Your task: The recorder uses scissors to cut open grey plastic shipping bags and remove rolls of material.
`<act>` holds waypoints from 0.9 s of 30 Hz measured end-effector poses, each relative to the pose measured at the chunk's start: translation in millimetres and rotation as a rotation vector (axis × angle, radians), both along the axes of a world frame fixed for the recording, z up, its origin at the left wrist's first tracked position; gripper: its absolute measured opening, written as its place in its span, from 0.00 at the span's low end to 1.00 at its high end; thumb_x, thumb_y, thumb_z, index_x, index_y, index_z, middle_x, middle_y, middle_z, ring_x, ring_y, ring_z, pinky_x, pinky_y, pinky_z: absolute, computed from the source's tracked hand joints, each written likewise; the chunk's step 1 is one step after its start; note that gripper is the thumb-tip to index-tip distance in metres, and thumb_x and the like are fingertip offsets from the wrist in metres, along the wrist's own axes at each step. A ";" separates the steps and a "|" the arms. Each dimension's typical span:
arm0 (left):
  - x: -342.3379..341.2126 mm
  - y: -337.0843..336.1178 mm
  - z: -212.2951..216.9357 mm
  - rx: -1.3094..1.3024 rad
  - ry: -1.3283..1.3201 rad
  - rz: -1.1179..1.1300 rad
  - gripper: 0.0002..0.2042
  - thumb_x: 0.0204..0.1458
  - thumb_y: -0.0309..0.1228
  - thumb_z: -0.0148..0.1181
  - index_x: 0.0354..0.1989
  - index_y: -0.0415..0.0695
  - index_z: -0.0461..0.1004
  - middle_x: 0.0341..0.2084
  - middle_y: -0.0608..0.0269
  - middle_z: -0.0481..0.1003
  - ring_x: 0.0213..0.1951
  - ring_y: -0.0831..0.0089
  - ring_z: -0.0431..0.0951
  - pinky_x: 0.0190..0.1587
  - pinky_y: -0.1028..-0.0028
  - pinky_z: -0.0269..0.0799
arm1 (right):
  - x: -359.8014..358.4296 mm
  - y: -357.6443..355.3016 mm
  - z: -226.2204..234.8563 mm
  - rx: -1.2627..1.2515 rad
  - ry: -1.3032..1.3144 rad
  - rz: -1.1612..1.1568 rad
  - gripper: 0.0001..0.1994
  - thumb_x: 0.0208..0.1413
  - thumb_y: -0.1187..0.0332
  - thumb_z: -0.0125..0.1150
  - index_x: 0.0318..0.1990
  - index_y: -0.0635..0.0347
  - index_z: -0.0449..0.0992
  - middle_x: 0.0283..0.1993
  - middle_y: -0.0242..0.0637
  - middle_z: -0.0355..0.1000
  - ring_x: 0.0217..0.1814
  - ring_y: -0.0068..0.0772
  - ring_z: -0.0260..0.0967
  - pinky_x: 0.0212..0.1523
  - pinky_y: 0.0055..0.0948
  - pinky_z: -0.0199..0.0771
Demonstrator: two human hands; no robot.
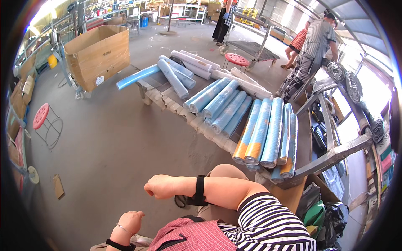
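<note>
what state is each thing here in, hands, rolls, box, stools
left hand: fisted, holding nothing
right hand: fisted, holding nothing, raised across the body
blue rolls: rolled, lying side by side on the bench
cardboard box: open on top
red stool: upright, unoccupied

1. Left hand point(130, 221) is curled, so no telling if it's holding anything, and its forearm is cut off at the bottom edge.
2. Blue rolls point(268, 134) on the table point(303, 146): some lower ones sit buried under the top ones.
3. Shelves far left of the table are too blurry to read.
</note>
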State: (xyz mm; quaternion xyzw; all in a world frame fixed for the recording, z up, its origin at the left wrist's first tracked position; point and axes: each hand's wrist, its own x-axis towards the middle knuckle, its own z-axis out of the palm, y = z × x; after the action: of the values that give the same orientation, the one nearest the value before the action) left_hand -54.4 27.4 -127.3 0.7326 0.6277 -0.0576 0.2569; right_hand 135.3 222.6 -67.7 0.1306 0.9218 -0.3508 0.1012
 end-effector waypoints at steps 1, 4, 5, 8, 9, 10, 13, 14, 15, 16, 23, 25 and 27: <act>0.7 -0.6 -0.8 -0.007 0.001 0.001 0.14 0.54 0.27 0.48 0.45 0.45 0.79 0.34 0.49 0.81 0.39 0.54 0.82 0.43 0.60 0.77 | 0.0 -0.3 0.4 -0.007 0.001 0.001 0.11 0.46 0.77 0.56 0.39 0.63 0.77 0.38 0.47 0.77 0.44 0.51 0.74 0.45 0.43 0.73; 3.2 -2.4 -1.0 -0.051 0.007 0.007 0.15 0.56 0.28 0.47 0.47 0.46 0.79 0.36 0.48 0.81 0.41 0.53 0.81 0.45 0.60 0.77 | 0.2 -1.5 0.8 -0.009 0.028 -0.005 0.11 0.46 0.78 0.56 0.39 0.63 0.77 0.37 0.47 0.77 0.44 0.51 0.74 0.46 0.43 0.73; 2.6 -2.3 -0.4 -0.078 0.018 0.013 0.15 0.56 0.29 0.47 0.47 0.45 0.79 0.37 0.48 0.81 0.41 0.53 0.81 0.45 0.60 0.77 | -0.7 -1.8 0.8 -0.004 0.025 0.014 0.12 0.45 0.78 0.56 0.39 0.63 0.77 0.38 0.47 0.77 0.45 0.51 0.74 0.46 0.43 0.73; 4.4 -2.3 2.5 -0.100 0.024 0.029 0.15 0.57 0.30 0.47 0.47 0.45 0.79 0.37 0.48 0.81 0.41 0.53 0.81 0.45 0.60 0.77 | -0.6 -2.2 0.6 0.000 0.007 0.047 0.12 0.45 0.79 0.56 0.39 0.63 0.77 0.38 0.47 0.76 0.46 0.50 0.73 0.47 0.43 0.72; 4.9 -1.7 3.3 -0.099 0.023 0.035 0.15 0.57 0.31 0.47 0.47 0.45 0.79 0.37 0.48 0.81 0.42 0.53 0.81 0.46 0.60 0.77 | -0.6 -1.9 0.4 -0.001 -0.007 0.059 0.12 0.45 0.79 0.56 0.39 0.63 0.77 0.38 0.47 0.76 0.46 0.50 0.73 0.48 0.43 0.72; 5.4 -1.1 4.0 -0.093 0.018 0.037 0.15 0.57 0.31 0.47 0.47 0.45 0.79 0.37 0.48 0.81 0.42 0.53 0.81 0.46 0.60 0.77 | -0.6 -1.7 0.0 0.001 -0.009 0.059 0.12 0.45 0.79 0.56 0.39 0.63 0.77 0.38 0.47 0.76 0.46 0.50 0.73 0.48 0.43 0.72; 6.4 0.3 5.6 -0.127 0.018 0.062 0.15 0.57 0.32 0.49 0.49 0.44 0.78 0.40 0.49 0.80 0.44 0.53 0.80 0.50 0.59 0.74 | -0.5 -0.9 -1.5 0.007 -0.004 0.064 0.12 0.45 0.78 0.56 0.39 0.63 0.77 0.39 0.47 0.76 0.47 0.50 0.73 0.48 0.43 0.72; 6.4 0.6 5.7 -0.134 0.019 0.060 0.15 0.57 0.32 0.50 0.49 0.44 0.78 0.40 0.49 0.80 0.44 0.53 0.80 0.50 0.59 0.74 | -0.5 -0.6 -2.3 0.010 0.006 0.060 0.12 0.45 0.78 0.56 0.39 0.63 0.77 0.39 0.47 0.76 0.47 0.50 0.73 0.48 0.43 0.72; 6.5 0.7 5.8 -0.148 0.025 0.059 0.16 0.57 0.33 0.50 0.49 0.44 0.77 0.41 0.49 0.80 0.45 0.53 0.80 0.50 0.59 0.74 | -0.3 -0.4 -3.0 0.013 0.015 0.056 0.12 0.45 0.78 0.56 0.39 0.63 0.77 0.38 0.47 0.76 0.46 0.51 0.73 0.48 0.43 0.72; 6.6 0.7 5.7 -0.141 0.019 0.059 0.16 0.57 0.33 0.50 0.49 0.44 0.77 0.41 0.49 0.80 0.45 0.53 0.80 0.50 0.59 0.74 | 0.0 -0.2 -3.7 0.014 0.015 0.056 0.12 0.45 0.78 0.56 0.39 0.63 0.77 0.38 0.47 0.76 0.46 0.51 0.73 0.48 0.43 0.72; 4.9 -0.2 4.2 -0.122 0.014 0.045 0.16 0.56 0.33 0.50 0.49 0.45 0.78 0.40 0.48 0.80 0.45 0.53 0.80 0.49 0.59 0.75 | 0.8 0.2 -5.4 -0.028 0.022 0.026 0.12 0.48 0.79 0.54 0.41 0.64 0.77 0.39 0.48 0.77 0.46 0.50 0.74 0.47 0.42 0.74; 5.5 -0.1 3.5 -0.103 0.013 0.032 0.15 0.55 0.33 0.51 0.49 0.45 0.78 0.39 0.48 0.80 0.44 0.54 0.81 0.47 0.60 0.76 | 1.5 0.1 -5.3 -0.047 0.015 0.017 0.12 0.48 0.80 0.54 0.41 0.63 0.77 0.39 0.48 0.77 0.46 0.50 0.74 0.47 0.42 0.74; 5.1 0.2 3.5 -0.149 0.028 0.064 0.16 0.55 0.33 0.51 0.49 0.43 0.77 0.41 0.49 0.80 0.46 0.53 0.79 0.51 0.59 0.73 | 0.9 -0.2 -5.6 -0.049 0.037 0.027 0.13 0.49 0.80 0.54 0.42 0.64 0.77 0.38 0.48 0.77 0.46 0.50 0.74 0.46 0.42 0.74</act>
State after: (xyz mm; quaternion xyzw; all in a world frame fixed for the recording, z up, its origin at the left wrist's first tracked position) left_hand -49.3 27.6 -123.8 0.6901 0.6483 -0.1063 0.3037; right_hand 136.2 222.4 -73.3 0.1090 0.9163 -0.3744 0.0918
